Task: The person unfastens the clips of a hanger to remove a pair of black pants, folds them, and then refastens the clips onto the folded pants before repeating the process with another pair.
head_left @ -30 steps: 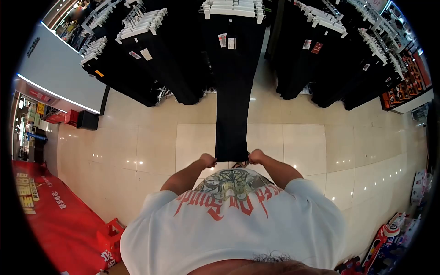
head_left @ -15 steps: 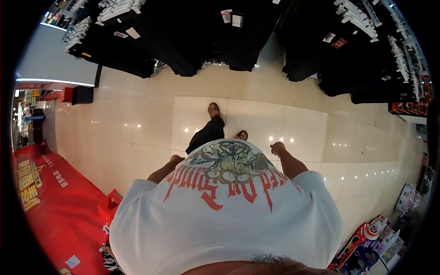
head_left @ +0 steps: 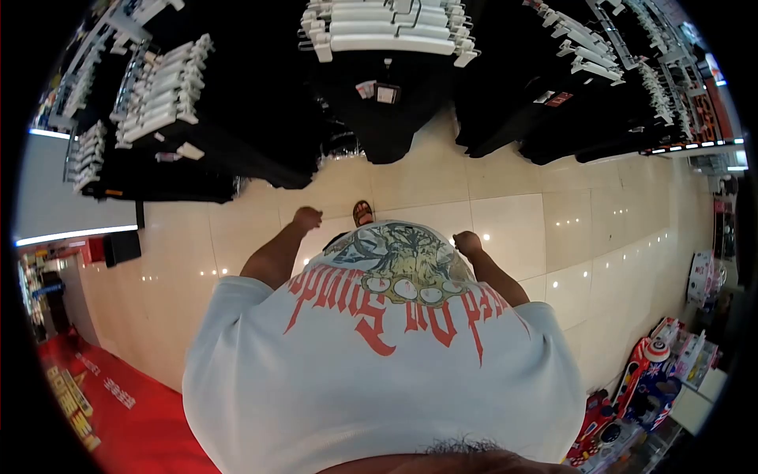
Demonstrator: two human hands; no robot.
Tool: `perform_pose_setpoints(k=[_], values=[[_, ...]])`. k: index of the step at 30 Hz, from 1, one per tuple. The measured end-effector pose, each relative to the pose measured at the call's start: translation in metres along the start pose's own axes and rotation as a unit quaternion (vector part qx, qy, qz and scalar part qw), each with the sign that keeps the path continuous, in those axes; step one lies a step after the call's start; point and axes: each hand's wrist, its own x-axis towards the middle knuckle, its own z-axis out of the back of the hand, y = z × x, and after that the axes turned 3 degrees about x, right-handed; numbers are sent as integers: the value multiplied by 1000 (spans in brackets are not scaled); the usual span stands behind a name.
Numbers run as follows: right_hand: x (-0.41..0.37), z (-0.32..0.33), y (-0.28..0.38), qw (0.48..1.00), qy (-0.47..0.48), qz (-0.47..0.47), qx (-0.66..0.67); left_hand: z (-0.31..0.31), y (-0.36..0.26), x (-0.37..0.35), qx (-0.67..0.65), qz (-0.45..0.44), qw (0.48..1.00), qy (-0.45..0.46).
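Observation:
My left hand [head_left: 308,218] hangs ahead of my body at the left, its fingers loosely curled, with nothing visible in it. On the other side, my right hand [head_left: 467,243] is held low beside my waist, fingers curled in and no object showing. Neither hand touches anything around it. The nearest goods are black garments [head_left: 387,130] on white hangers [head_left: 395,39], hanging beyond both hands. One sandalled foot [head_left: 362,212] shows past the front of my white printed T-shirt [head_left: 379,371]; the other foot is hidden.
More black garments hang from a left rack of white hangers [head_left: 162,99] and a right rack [head_left: 584,59]. Shiny floor tiles [head_left: 505,221] lie underfoot. A red cloth with lettering [head_left: 134,403] is at lower left. Colourful packaged goods [head_left: 651,379] stand at lower right.
The garment racks are nearer, and more white hangers show in front. My left hand has swung forward; my right hand has shifted slightly inward. The red cloth has slid farther back.

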Motion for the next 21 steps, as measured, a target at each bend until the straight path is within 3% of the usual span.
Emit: perform_pose_setpoints(k=[1,2,3,5,7,9,10,11,12,15,19,21], values=[[11,3,16,988,-62,-51,133,21,9,76,-102,-5,994,-29],[23,9,32,984,-90,-46,147,56,-59,27,-134,-26,982,-130],[31,21,53,980,-115,-41,159,87,-98,28,-43,-62,985,-157],[38,52,101,970,-145,-24,196,120,-160,34,-281,-100,930,-213],[70,71,121,951,-193,46,239,138,-218,13,-414,-159,859,-257],[28,47,134,918,-204,76,333,130,-208,-21,-401,-202,859,-247],[43,96,167,887,-238,125,376,157,-249,-18,-395,-267,842,-255],[62,158,202,848,-276,181,415,149,-279,-50,-487,-251,791,-272],[42,194,223,852,-288,214,381,152,-296,-64,-502,-280,769,-279],[29,251,260,757,-301,316,486,146,-309,-103,-521,-312,724,-327],[16,304,290,740,-285,399,460,146,-359,-164,-516,-317,676,-419],[0,320,299,769,-239,397,440,146,-361,-177,-487,-364,682,-406]])
